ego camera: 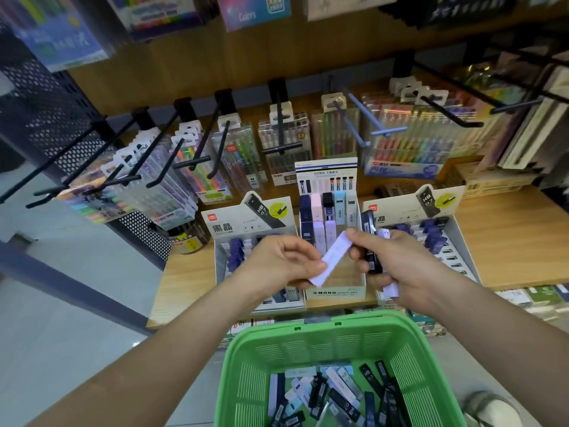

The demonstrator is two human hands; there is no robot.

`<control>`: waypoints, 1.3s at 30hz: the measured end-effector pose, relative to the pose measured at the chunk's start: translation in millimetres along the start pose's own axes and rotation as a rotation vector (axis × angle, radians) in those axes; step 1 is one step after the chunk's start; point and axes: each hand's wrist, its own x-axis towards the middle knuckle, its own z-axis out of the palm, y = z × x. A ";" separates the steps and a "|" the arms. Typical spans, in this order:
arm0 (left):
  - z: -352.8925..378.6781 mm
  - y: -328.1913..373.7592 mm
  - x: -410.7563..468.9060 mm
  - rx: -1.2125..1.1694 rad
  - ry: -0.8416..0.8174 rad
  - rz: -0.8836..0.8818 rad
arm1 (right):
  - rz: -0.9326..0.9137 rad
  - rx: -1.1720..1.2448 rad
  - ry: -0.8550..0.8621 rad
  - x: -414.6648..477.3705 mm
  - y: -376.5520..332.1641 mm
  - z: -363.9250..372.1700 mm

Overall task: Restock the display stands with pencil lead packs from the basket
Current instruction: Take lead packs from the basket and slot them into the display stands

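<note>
A pale lilac lead pack [333, 257] hangs slanted above the middle display stand [335, 292], pinched at its lower end by my left hand [283, 261] and at its upper end by my right hand [397, 266]. My right hand also grips several more packs, dark and white [371, 241]. The middle stand has rows of packs at the back and a bare front part. Two wider stands flank it, left [252, 217] and right [409, 211], both holding dark blue packs. Below, the green basket [326, 337] holds several loose black, white and pale blue packs [338, 396].
Black peg hooks [191, 163] with hanging pen sets jut out over the wooden shelf [508, 241] behind the stands. A black perforated panel [46, 97] stands at the left. A lower shelf with more stock runs under the counter, and a shoe [492, 408] shows at bottom right.
</note>
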 end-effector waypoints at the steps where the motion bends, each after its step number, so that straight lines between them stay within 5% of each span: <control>1: 5.2 1.6 -0.7 0.033 -0.027 0.021 | -0.005 -0.009 0.012 0.7 0.4 0.2; 6: 23.8 10.1 -1.9 0.062 -0.144 0.103 | 0.042 0.007 -0.033 0.6 -0.1 3.4; 13: 17.9 13.0 7.3 -0.102 0.170 0.215 | 0.131 -0.033 -0.193 -5.3 -2.6 -7.0; 22: -3.7 12.7 10.5 -0.120 0.183 0.203 | 0.207 0.104 -0.130 -3.6 -1.9 -13.1; 31: -14.1 15.1 40.4 0.375 0.447 0.258 | 0.146 0.110 0.111 2.8 -10.5 -22.3; 39: -2.5 -10.0 78.1 0.811 0.467 0.327 | 0.110 0.081 0.154 4.4 -12.4 -34.4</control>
